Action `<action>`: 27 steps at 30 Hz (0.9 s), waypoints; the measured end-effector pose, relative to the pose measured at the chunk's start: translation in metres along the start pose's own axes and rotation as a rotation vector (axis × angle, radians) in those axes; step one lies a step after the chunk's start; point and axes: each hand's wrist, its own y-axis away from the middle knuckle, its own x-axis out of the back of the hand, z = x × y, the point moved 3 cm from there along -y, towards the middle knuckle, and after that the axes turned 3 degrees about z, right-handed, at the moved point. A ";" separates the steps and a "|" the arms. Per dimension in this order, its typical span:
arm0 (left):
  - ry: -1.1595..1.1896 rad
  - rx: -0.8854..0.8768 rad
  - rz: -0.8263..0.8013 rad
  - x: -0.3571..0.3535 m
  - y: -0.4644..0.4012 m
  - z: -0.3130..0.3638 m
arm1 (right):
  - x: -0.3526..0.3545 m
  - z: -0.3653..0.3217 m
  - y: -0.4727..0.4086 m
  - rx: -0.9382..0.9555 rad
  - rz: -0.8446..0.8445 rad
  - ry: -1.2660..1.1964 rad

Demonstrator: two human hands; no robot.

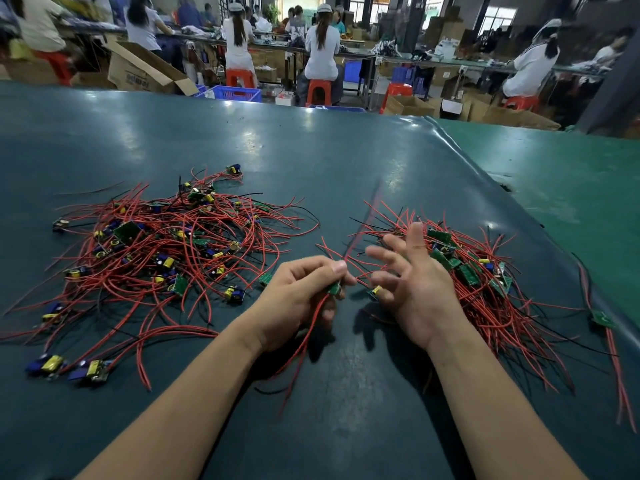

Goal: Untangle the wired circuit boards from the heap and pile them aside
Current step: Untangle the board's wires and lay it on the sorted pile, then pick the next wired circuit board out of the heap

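A tangled heap (166, 244) of small green circuit boards with red and black wires lies on the left of the dark green table (346, 161). A second pile (485, 289) of the same boards lies on the right. My left hand (301, 299) grips one small green board (333, 289) with its red wires hanging down toward me. My right hand (412, 289) is spread with fingers straight beside the right pile. Another board with a yellow part (375, 292) shows just under its fingers; whether they touch it I cannot tell.
A lone board (603, 320) with red wires lies near the table's right edge. Stray boards (93, 370) sit at the front left. Beyond the far edge, several people sit on red stools at benches among cardboard boxes and blue crates.
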 end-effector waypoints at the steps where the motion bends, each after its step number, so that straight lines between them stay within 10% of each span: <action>1: -0.003 -0.014 0.015 0.000 -0.001 0.000 | -0.003 0.003 0.003 -0.035 -0.062 0.110; 5: -0.027 -0.020 0.047 -0.001 -0.003 -0.002 | -0.014 0.013 0.018 -0.074 -0.328 0.396; 12: -0.019 0.026 0.092 0.004 -0.008 -0.005 | -0.015 0.004 0.023 -0.011 -0.321 0.439; 17: -0.031 -0.013 0.050 0.014 -0.006 0.001 | -0.005 -0.013 0.016 0.131 -0.077 0.149; 22: 0.130 -0.200 0.383 0.040 -0.010 0.016 | 0.008 -0.031 0.015 0.436 0.235 -0.172; 27: 0.105 -0.255 0.515 0.044 -0.009 0.019 | 0.014 -0.025 0.013 0.274 0.295 -0.630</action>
